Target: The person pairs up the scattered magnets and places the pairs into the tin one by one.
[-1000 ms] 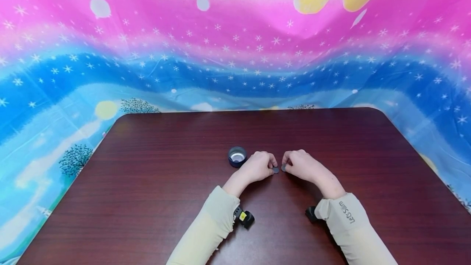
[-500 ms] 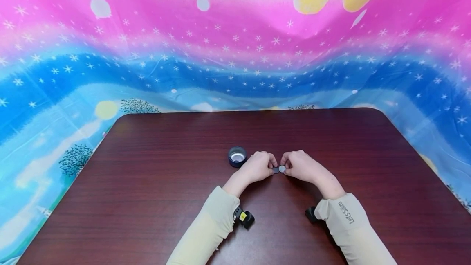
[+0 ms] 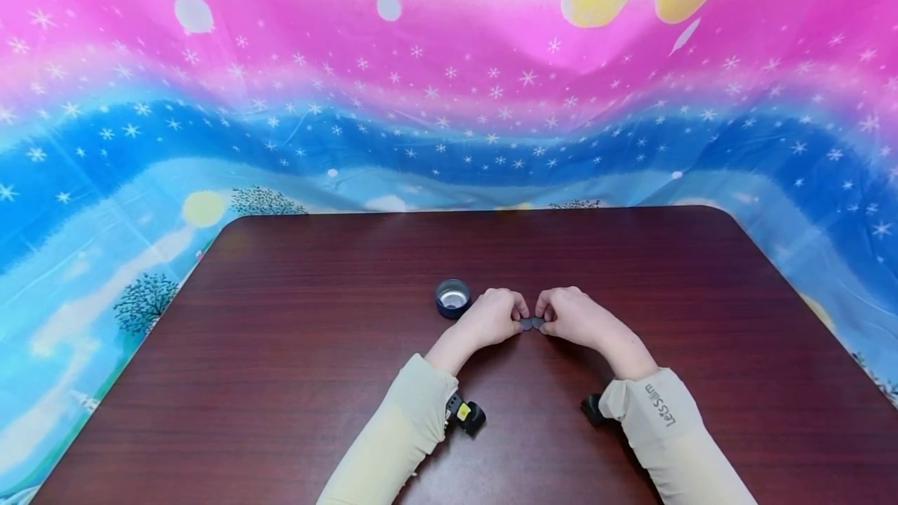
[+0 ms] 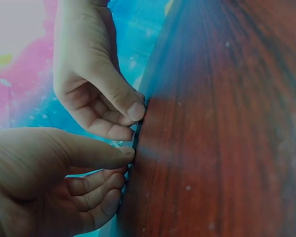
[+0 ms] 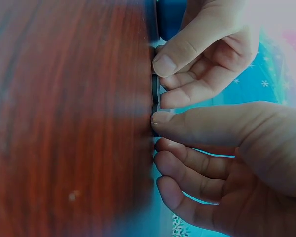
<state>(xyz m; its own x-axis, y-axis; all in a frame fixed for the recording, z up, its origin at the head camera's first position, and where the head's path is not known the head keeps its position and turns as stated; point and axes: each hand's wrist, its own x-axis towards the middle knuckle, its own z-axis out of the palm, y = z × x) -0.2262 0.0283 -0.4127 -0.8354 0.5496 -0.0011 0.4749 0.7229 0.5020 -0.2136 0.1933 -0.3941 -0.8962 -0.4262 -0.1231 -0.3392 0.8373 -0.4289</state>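
Two thin, dark grey round discs lie edge to edge close to the table, between my hands. My left hand [image 3: 494, 313] pinches the left disc [image 3: 527, 324] between thumb and fingers, with its thumb [image 4: 116, 157] along the near edge. The right disc [image 3: 538, 323] is pinched the same way by my right hand [image 3: 574, 313], whose thumb [image 5: 187, 123] shows in the right wrist view. Seen side-on from that wrist, the discs form a narrow dark strip [image 5: 155, 89] at the tabletop. Fingertips cover much of both discs.
A small dark round bowl [image 3: 452, 310] with a shiny silvery inside stands just left of my left hand. The dark red wooden table [image 3: 316, 333] has rounded far corners. Behind it hangs a colourful patterned cloth [image 3: 421, 100].
The right disc has come left, from a small gap to meet the left one. Half a second ago it showed a pale, shiny face; now it looks dark. The left hand stays put.
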